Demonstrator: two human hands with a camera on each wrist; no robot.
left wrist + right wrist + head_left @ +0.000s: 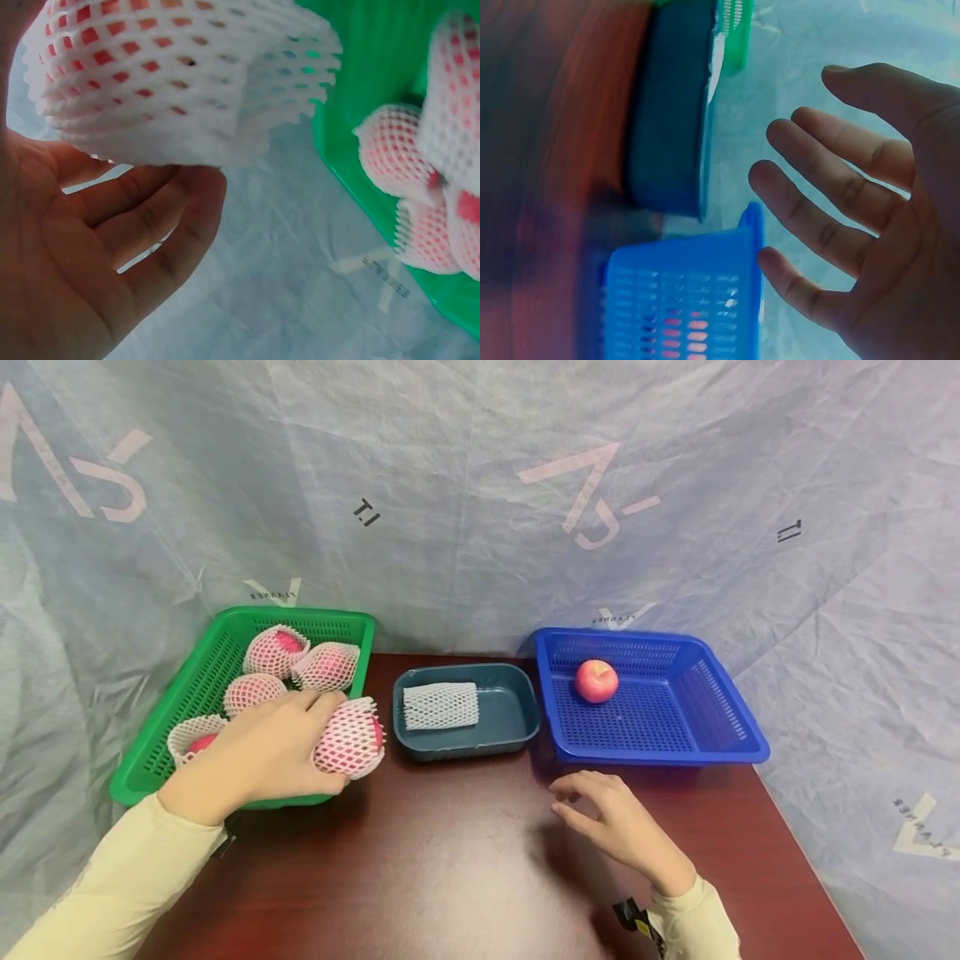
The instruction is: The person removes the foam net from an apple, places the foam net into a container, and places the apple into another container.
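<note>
My left hand (273, 743) grips an apple in a white foam net (349, 739) above the right edge of the green basket (127, 781). In the left wrist view the netted apple (150, 82) sits between thumb and fingers, and the net's loose end sticks out past the fruit. Several more netted apples (255, 693) lie inside the green basket. Over the table in front of the blue basket (660, 753), my right hand (618, 822) holds nothing; its fingers are loosely bent in the right wrist view. One bare apple (596, 681) lies in the blue basket.
Between the two baskets stands a dark teal tray (506, 710) with a flattened white foam net (441, 706) in its left half. The dark red table (450, 860) extends toward me. A grey printed cloth (465, 527) hangs behind and at both sides.
</note>
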